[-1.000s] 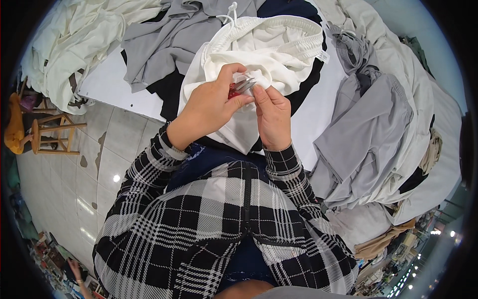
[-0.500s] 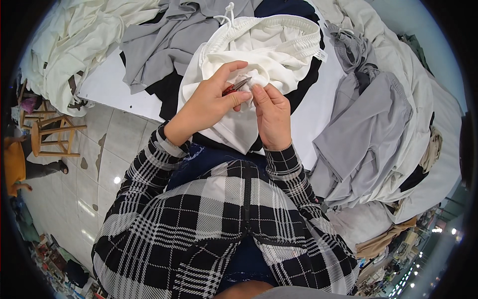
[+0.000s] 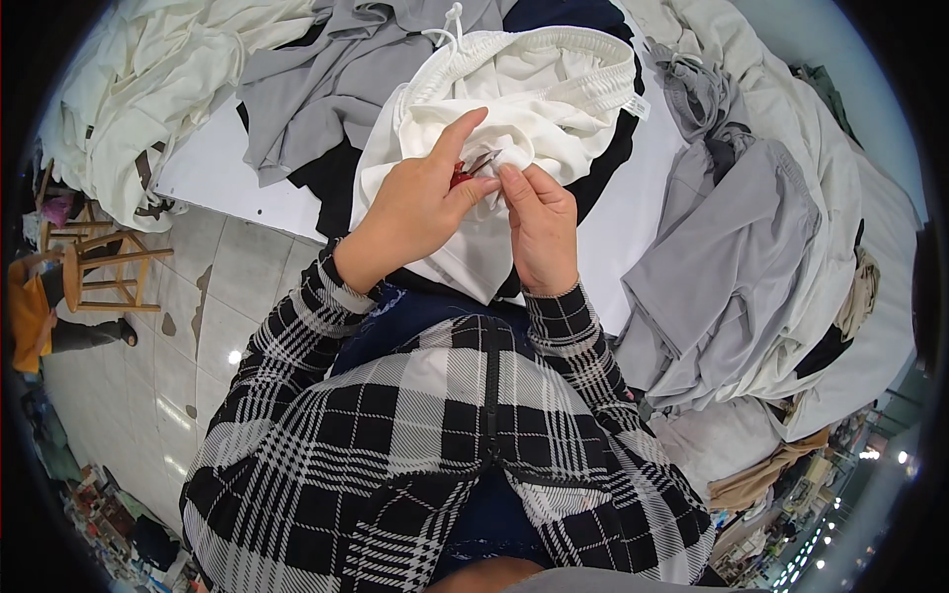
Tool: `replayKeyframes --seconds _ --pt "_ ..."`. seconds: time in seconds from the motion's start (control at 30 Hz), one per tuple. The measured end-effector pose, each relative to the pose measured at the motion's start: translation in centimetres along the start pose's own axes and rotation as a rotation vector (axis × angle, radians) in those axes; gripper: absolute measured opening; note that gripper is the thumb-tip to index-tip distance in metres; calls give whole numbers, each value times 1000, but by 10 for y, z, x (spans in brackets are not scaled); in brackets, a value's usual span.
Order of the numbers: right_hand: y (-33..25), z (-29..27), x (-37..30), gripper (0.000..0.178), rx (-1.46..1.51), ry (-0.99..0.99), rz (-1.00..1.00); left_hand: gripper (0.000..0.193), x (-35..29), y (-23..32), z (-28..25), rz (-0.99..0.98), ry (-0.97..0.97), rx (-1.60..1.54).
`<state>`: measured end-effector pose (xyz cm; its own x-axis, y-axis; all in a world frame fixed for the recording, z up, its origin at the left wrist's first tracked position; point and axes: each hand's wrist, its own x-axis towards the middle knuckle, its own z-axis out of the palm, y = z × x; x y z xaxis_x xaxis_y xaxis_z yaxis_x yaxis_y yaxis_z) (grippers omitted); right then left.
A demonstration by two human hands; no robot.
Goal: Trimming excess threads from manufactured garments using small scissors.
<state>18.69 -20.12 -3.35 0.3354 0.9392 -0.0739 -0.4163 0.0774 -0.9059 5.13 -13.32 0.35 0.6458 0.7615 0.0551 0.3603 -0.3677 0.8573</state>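
White drawstring trousers or shorts (image 3: 554,69) lie in front of me, the gathered elastic waistband at the far side. In my left hand (image 3: 415,203) sits a small pair of red-handled thread snips (image 3: 459,178). Their metal blades point to the right, beside a bunched fold of the white cloth. The thumb and forefinger of that hand stand apart, while its other fingers are partly hidden behind. My right hand (image 3: 544,222) is closed, pinching the bunched white fabric between thumb and forefinger close to the blade tips.
Under the garment are dark clothes and a white tabletop (image 3: 633,227). Grey garments (image 3: 722,267) are heaped at right, more grey cloth (image 3: 306,89) at far left, and a white pile (image 3: 148,99) beyond. A wooden stool (image 3: 114,267) and another person (image 3: 35,316) are at the left.
My left hand has shifted slightly, its forefinger lifting a little away from the cloth. The right hand keeps its pinch in nearly the same place. At the left, the other person's arm has moved.
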Motion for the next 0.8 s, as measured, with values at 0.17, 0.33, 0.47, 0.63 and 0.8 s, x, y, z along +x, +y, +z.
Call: replayKeyframes --seconds 0.17,0.33,0.47,0.63,0.8 --pt "-5 3 -2 19 14 -6 2 64 0 -14 8 31 -20 -331" --pt "-4 -1 -1 19 15 9 -4 67 -2 -4 3 24 1 -128" --pt "-6 1 -3 19 -2 5 -1 67 -2 -5 7 58 70 11" --pt "-5 -1 -3 18 1 -5 6 67 -2 -7 5 16 -22 -151" --pt "-10 3 -3 15 116 73 12 46 -5 -12 4 14 163 -276"
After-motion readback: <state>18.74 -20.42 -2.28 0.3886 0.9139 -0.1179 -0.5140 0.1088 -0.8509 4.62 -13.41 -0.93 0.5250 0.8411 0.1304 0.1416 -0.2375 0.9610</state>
